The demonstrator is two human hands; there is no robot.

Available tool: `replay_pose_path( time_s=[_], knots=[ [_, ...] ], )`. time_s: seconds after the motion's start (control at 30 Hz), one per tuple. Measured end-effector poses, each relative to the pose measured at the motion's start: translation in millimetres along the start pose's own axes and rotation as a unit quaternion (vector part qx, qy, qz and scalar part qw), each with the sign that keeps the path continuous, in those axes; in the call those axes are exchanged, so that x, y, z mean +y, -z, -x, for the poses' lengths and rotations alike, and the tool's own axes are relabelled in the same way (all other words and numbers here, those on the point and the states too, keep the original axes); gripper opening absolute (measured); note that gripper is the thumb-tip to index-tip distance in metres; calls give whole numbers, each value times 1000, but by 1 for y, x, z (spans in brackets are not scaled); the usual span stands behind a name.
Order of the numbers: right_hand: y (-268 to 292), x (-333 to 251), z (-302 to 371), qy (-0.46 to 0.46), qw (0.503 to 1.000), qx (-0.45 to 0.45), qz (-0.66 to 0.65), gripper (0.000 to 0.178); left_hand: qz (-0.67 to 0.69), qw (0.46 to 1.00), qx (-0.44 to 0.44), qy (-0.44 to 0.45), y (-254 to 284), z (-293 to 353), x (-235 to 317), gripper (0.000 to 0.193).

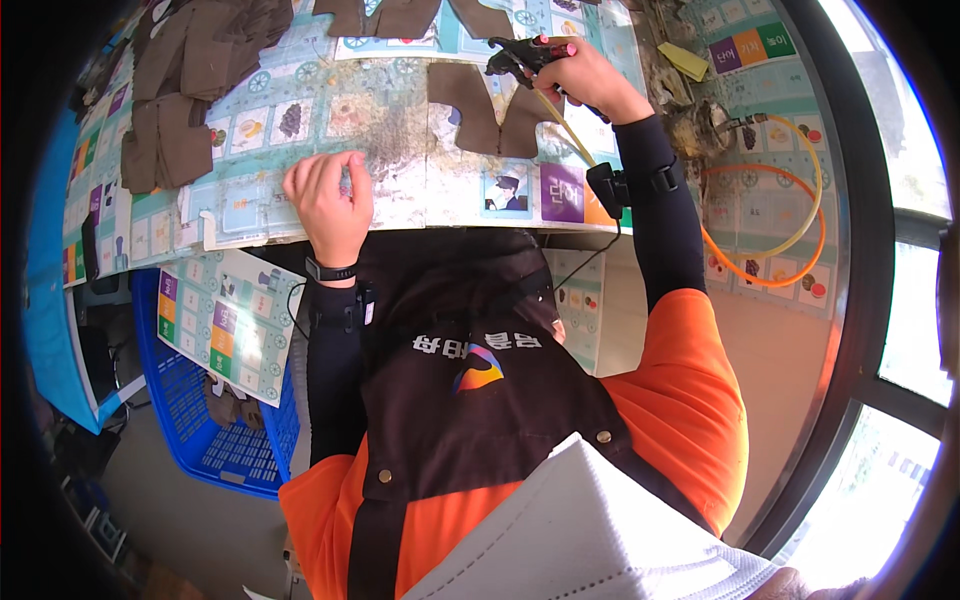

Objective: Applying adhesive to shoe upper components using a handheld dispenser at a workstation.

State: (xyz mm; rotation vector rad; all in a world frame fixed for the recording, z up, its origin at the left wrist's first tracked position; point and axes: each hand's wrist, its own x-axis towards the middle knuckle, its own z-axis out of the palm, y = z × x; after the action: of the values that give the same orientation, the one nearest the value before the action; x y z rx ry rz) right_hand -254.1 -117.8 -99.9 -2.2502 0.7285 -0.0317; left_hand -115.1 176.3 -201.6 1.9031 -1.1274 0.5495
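Note:
My right hand (581, 82) is closed round a black spray gun (518, 60) with pinkish-red ends, held over the far right of the table. A thin yellow hose (567, 124) runs down from the gun past my forearm. Just below and left of it, a brown cut-out piece (488, 112) with a notched top lies flat on the table. My left hand (331, 203) is over the table's near edge, its fingers curled in and its thumb apart. Nothing shows in it, though the fingertips are hidden.
Brown pieces (210, 50) are heaped at the table's left; others (410, 16) lie at the far edge. Printed sheets cover the stained table (390, 150). A blue basket (215, 440) stands below at left. Yellow and orange hoses (822, 215) loop at right beside the window frame.

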Motion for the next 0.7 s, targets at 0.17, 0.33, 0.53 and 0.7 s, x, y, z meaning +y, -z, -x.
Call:
replay_pose_path(
  time_s=[0.17, 0.33, 0.53, 0.7],
  knots=[
    [0, -4, 8, -50, 999, 10, 18, 10, -4, 1000, 0, 15, 0, 1, 0, 7],
    [-1, -9, 19, -4, 1000, -7, -17, 11, -6, 1000, 4, 13, 0, 1, 0, 7],
    [-1, -11, 30, 1, 1000, -14, -16, 14, -7, 1000, 5, 12, -1, 2, -2, 7],
    [-1, -11, 38, 2, 1000, -8, -11, 14, -1, 1000, -1, 3, -3, 4, -5, 8]
  ],
)
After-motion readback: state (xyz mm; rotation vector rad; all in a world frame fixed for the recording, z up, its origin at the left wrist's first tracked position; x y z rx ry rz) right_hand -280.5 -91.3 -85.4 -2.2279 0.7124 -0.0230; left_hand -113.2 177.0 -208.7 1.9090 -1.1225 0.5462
